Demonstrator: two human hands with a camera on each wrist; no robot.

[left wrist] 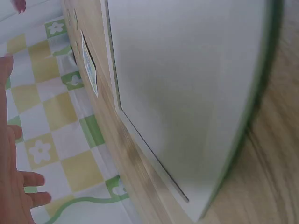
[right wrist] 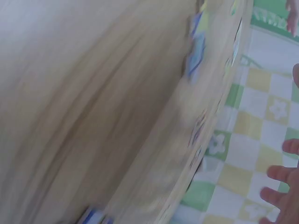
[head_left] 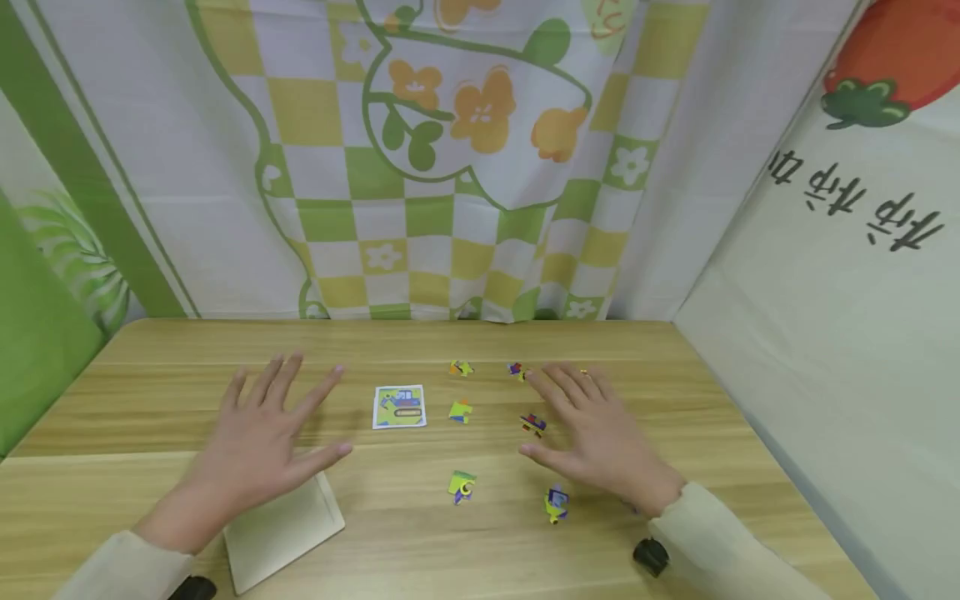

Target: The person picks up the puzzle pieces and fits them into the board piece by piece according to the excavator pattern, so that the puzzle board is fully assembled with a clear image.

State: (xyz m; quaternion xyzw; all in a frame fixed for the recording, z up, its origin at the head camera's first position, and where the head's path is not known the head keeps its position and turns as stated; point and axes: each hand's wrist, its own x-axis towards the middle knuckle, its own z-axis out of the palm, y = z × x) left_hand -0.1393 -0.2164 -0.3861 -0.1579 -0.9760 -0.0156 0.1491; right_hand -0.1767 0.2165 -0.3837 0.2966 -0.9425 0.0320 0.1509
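My left hand (head_left: pixel 258 446) hovers with fingers spread, over the back of a pale flat puzzle tray (head_left: pixel 288 533). The same tray (left wrist: pixel 173 84) fills much of the left wrist view, with a raised rim. My right hand (head_left: pixel 600 437) is held out above the table on the right, fingers extended and holding nothing. Near its thumb and fingertips lie a dark red and blue puzzle piece (head_left: pixel 533 423) and another small piece (head_left: pixel 517 371). Between the hands sits a square picture card (head_left: pixel 399 407) showing a blue digger on green.
Green puzzle pieces lie in a loose column: one at the back (head_left: pixel 462 367), a middle one (head_left: pixel 461 412), a nearer one (head_left: pixel 462 487). A blue and green piece (head_left: pixel 556 505) lies below the right hand. A patterned curtain (head_left: pixel 480 250) hangs behind the wooden table (head_left: pixel 405 550).
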